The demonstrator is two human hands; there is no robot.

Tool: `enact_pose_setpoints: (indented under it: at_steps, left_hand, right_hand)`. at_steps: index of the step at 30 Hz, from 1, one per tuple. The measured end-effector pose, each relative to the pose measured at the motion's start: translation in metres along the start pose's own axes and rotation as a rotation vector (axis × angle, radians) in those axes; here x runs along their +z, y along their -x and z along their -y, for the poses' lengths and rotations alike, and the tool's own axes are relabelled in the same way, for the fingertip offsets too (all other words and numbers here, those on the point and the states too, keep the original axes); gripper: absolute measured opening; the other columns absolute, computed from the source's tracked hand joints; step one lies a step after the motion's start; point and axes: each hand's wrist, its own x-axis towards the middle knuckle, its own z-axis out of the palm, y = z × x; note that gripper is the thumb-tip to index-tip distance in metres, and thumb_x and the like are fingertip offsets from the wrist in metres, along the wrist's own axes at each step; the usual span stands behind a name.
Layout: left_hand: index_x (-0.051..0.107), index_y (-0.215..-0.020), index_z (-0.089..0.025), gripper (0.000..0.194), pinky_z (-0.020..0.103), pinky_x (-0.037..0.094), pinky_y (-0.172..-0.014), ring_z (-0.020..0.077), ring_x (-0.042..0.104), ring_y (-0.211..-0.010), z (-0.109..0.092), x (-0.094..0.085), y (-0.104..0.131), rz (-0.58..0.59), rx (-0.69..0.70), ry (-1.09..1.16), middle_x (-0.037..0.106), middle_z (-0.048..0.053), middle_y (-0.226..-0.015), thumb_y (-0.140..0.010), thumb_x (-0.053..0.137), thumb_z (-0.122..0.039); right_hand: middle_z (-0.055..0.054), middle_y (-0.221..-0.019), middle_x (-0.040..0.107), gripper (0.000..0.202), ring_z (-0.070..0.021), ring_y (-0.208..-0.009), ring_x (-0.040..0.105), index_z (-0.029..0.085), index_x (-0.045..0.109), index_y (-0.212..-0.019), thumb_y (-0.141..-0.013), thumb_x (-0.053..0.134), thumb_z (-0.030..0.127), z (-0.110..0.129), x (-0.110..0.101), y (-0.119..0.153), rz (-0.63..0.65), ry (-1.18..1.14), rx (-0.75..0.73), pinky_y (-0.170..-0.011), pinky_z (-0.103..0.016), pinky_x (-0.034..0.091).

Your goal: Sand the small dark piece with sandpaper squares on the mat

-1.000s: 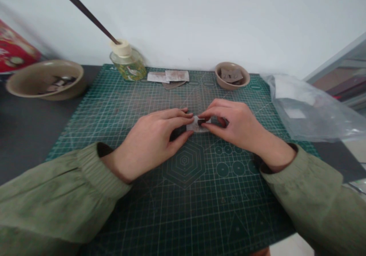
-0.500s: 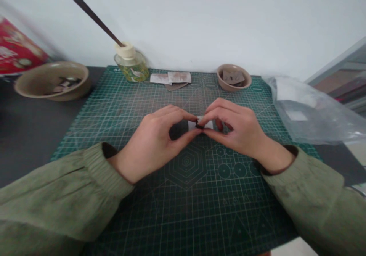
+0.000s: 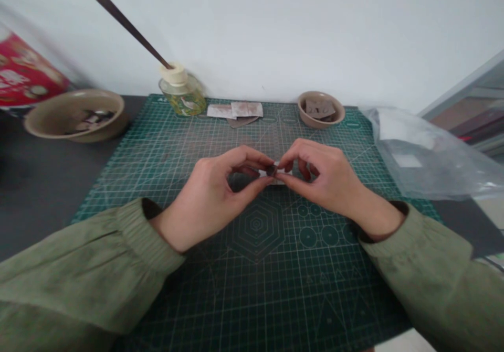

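Between my fingertips is a small dark brown piece, too small and blurred to name. My left hand pinches it from the left with thumb and forefinger. My right hand meets it from the right, also in a pinch, its fingertips almost touching those of the left. Just behind and under the fingertips lies a small white piece, partly hidden by the fingers. Both hands are over the middle of the green cutting mat.
At the back stand a reed diffuser bottle, flat white-and-brown pieces and a small bowl holding brown pieces. A larger bowl of dark bits is at left beside a red package. A clear plastic bag lies right.
The fingertips have shifted slightly on the dark piece, which is turned and shows a broader, lighter face. My right hand's fingers have bent closer together. The camera has tilted a little.
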Motion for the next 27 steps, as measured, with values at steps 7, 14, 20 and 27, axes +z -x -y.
enact_pose_setpoints:
  at_steps: [7,14,20,27]
  left_hand:
    - [0.082,-0.121,-0.025,0.017,0.031,0.067,-0.079,0.0213,0.083,-0.095,-0.002,-0.003,-0.002,0.017,0.0,-0.124,0.087,0.002,-0.11,-0.106,0.076,-0.031]
    - [0.079,-0.121,-0.021,0.018,0.039,0.064,-0.103,0.0244,0.082,-0.106,-0.003,-0.007,-0.004,0.114,0.025,-0.279,0.086,0.004,-0.119,-0.11,0.066,-0.026]
    - [0.08,-0.123,-0.022,0.018,0.037,0.065,-0.094,0.021,0.081,-0.095,-0.003,-0.006,-0.003,0.12,-0.01,-0.219,0.086,0.002,-0.114,-0.109,0.07,-0.029]
    - [0.081,-0.124,-0.024,0.018,0.032,0.066,-0.095,0.018,0.082,-0.098,-0.005,-0.005,-0.002,0.157,-0.033,-0.088,0.087,0.0,-0.115,-0.109,0.072,-0.025]
  right_hand:
    - [-0.002,-0.094,0.075,0.015,-0.0157,-0.071,0.061,0.019,0.076,-0.105,-0.105,0.077,0.033,-0.001,-0.006,-0.002,0.003,0.111,0.127,-0.071,-0.033,0.045]
    - [-0.003,-0.084,0.08,0.018,-0.0194,-0.072,0.069,0.019,0.082,-0.1,-0.105,0.074,0.034,0.0,-0.01,-0.007,0.043,0.189,0.434,-0.068,-0.035,0.045]
    - [-0.007,-0.091,0.087,0.02,-0.0155,-0.057,0.069,0.017,0.082,-0.106,-0.106,0.073,0.035,0.004,-0.012,-0.007,0.024,-0.102,0.612,-0.056,-0.032,0.051]
    - [-0.011,-0.109,0.088,0.045,-0.0171,-0.066,0.076,0.016,0.079,-0.126,-0.092,0.094,0.04,0.004,-0.011,-0.007,0.107,-0.414,0.65,-0.058,-0.03,0.06]
